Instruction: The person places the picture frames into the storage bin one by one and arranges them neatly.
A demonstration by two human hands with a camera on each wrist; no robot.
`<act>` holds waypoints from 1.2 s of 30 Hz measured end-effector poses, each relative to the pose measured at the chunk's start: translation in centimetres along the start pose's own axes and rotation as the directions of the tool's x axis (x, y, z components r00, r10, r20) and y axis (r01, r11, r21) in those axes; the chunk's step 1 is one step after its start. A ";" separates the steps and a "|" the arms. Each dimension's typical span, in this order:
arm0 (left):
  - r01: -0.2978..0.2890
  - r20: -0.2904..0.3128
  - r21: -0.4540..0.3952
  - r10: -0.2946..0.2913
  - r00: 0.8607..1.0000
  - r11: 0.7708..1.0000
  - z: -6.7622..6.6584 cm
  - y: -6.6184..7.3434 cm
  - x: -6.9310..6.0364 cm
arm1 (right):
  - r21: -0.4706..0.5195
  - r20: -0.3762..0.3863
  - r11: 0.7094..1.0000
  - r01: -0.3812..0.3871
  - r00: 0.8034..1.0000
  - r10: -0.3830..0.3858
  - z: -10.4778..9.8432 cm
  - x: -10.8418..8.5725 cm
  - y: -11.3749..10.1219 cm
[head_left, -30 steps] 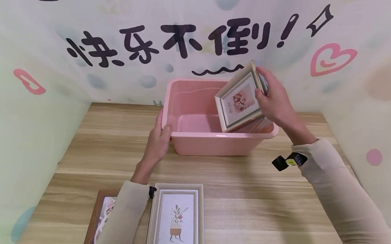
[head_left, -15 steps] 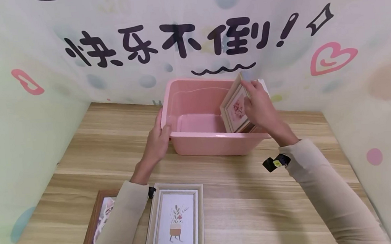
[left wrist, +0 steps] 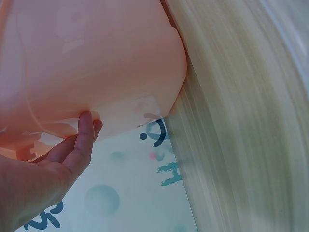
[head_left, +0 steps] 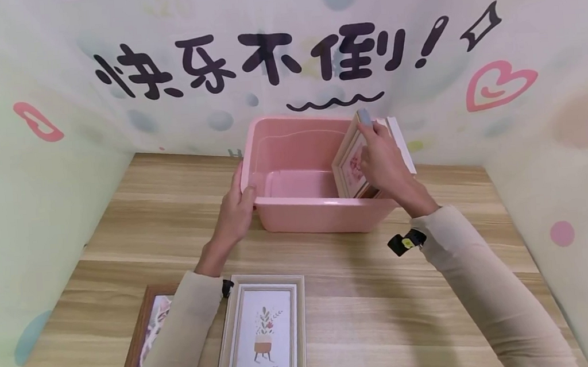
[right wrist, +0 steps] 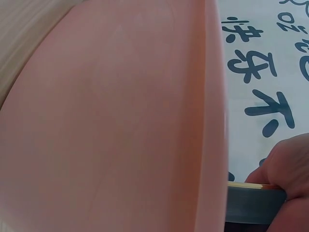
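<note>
A pink plastic basin [head_left: 317,217] stands on the wooden table against the back wall. My left hand [head_left: 234,211] holds its left rim; the left wrist view shows those fingers [left wrist: 86,128] against the outer wall. Inside the basin's right part, a picture frame [head_left: 344,168] with a pink flower picture stands tilted on edge. My right hand [head_left: 388,164] grips that frame by its upper right side. Behind this hand, a white-edged thing [head_left: 401,145] sticks up over the right rim; its kind is mostly hidden. The right wrist view shows the gripped frame's edge [right wrist: 256,203] beyond the basin rim.
A beige picture frame [head_left: 265,330] with a potted plant picture lies flat at the front of the table. Left of it, a brown wooden frame [head_left: 139,334] is partly covered by my left sleeve. Printed cloth walls [head_left: 70,45] enclose the table's back and sides.
My right hand has moved left and slightly down, lowering the flower picture frame into the basin and standing it steeper. The white edge behind has come into view. My left hand stays on the rim.
</note>
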State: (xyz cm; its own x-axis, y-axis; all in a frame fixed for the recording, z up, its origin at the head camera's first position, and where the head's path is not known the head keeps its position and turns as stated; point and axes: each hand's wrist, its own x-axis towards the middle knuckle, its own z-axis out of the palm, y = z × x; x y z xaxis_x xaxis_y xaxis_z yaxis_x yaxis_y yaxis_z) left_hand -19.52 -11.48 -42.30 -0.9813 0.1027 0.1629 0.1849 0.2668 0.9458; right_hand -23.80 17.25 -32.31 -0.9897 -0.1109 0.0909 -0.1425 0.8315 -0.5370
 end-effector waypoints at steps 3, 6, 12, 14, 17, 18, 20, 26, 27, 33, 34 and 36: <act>-0.001 -0.001 0.000 0.001 1.000 1.000 0.0 0.0 0.0 | -0.005 -0.002 1.000 0.001 1.000 -0.001 0.0 0.1 -0.1; 0.000 -0.002 -0.004 0.000 1.000 1.000 0.0 0.0 0.0 | -0.007 0.001 1.000 0.001 1.000 -0.001 0.0 0.2 -0.2; -0.005 0.006 -0.010 0.005 1.000 1.000 -0.1 0.1 0.2 | -0.023 0.006 1.000 -0.004 1.000 0.004 -0.1 0.3 -0.3; -0.008 0.010 -0.015 0.008 1.000 1.000 -0.2 0.1 0.3 | -0.024 0.006 1.000 -0.001 1.000 0.001 -0.1 0.3 -0.3; -0.011 0.015 -0.029 0.011 1.000 1.000 -0.3 -0.1 0.4 | -0.023 0.009 1.000 0.005 1.000 -0.005 -0.1 0.3 -0.4; -0.011 0.017 -0.032 0.012 1.000 0.999 -0.3 -0.1 0.4 | -0.024 0.010 1.000 0.008 1.000 -0.007 -0.1 0.3 -0.4; -0.010 0.016 -0.032 0.011 1.000 0.999 -0.3 -0.2 0.4 | -0.025 0.011 1.000 0.013 1.000 -0.012 -0.1 0.3 -0.4; -0.002 0.006 -0.019 0.002 1.000 1.000 -0.3 0.1 0.2 | -0.034 0.018 0.999 -0.012 1.000 0.013 -0.1 0.3 -0.5; -0.002 0.003 -0.018 0.002 1.000 1.000 -0.3 0.1 0.2 | -0.037 0.020 0.999 -0.019 1.000 0.019 0.0 0.3 -0.6; -0.008 0.005 -0.027 0.008 1.000 1.000 -0.2 0.2 0.1 | -0.057 0.035 0.997 -0.044 0.998 0.046 0.3 0.4 -0.5; -0.008 0.008 -0.032 0.008 1.000 0.999 -0.2 0.1 0.0 | -0.060 0.036 0.997 -0.044 0.998 0.046 0.4 0.3 -0.5; -0.005 0.015 -0.039 0.006 1.000 0.999 -0.1 0.0 0.0 | -0.061 0.042 0.997 -0.043 0.998 0.045 0.5 0.3 -0.4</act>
State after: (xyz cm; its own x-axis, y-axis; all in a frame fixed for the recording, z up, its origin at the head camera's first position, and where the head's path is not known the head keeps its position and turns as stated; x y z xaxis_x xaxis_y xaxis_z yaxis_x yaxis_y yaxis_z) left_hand -19.50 -11.56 -42.23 -0.9793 0.1185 0.1644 0.1880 0.2286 0.9552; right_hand -24.05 16.56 -32.50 -0.9949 -0.0960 0.0312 -0.0990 0.8672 -0.4881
